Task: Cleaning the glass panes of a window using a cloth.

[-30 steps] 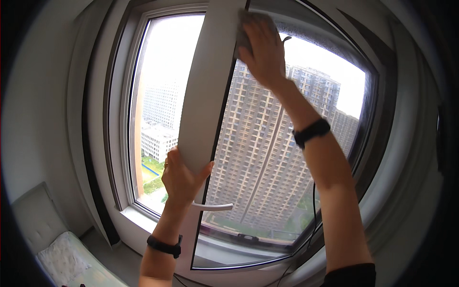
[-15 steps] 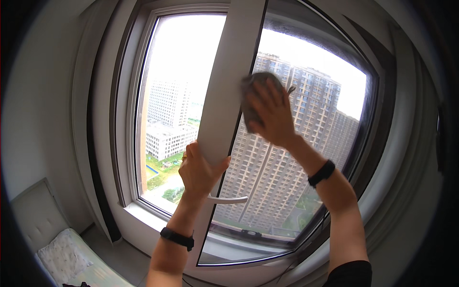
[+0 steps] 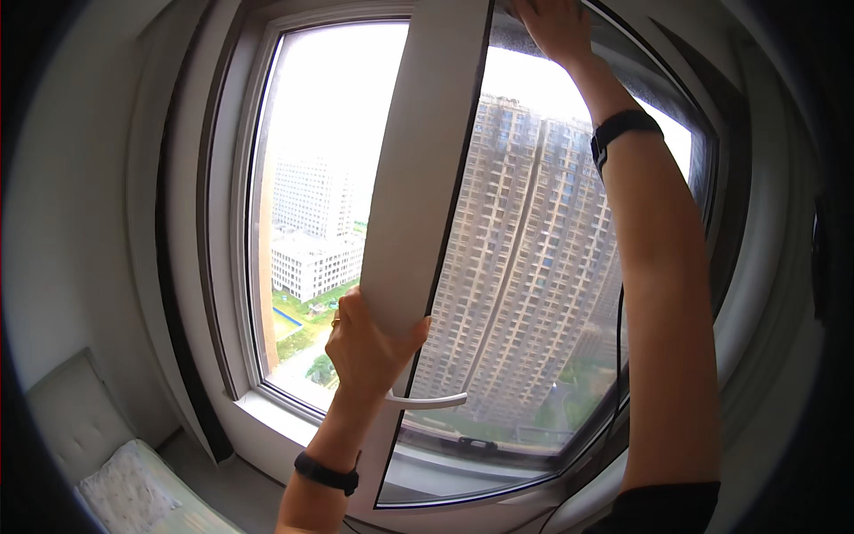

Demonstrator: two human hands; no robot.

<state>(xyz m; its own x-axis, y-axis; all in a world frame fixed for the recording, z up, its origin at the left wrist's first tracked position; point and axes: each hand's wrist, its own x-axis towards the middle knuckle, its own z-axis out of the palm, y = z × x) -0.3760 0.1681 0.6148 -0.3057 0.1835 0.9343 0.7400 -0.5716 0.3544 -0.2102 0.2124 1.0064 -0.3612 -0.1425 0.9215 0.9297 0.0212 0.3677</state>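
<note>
My left hand [image 3: 369, 351] is wrapped round the edge of a white window sash [image 3: 414, 178], with the thumb on its right side and the fingers on its left. Just below that hand, the sash's pale lever handle [image 3: 431, 402] sticks out to the right. High up, my right hand [image 3: 559, 31] reaches to the top of the glass pane [image 3: 525, 267], and its fingertips are cut off by the picture's upper edge. The dark grey cloth under that palm a moment ago is hidden beyond this edge. Dark smudges show along the pane's top.
Left of the sash, a second window opening [image 3: 325, 107] looks out on tall buildings and greenery. A white sill [image 3: 280, 418] runs below it. At the lower left is a bed with a patterned pillow [image 3: 129, 489]. A dark cord [image 3: 618, 356] hangs beside my right forearm.
My right hand has moved from the middle left of the pane up to its top, and the cloth has gone out of view. My left hand keeps its grip on the sash, slightly lower in the picture.
</note>
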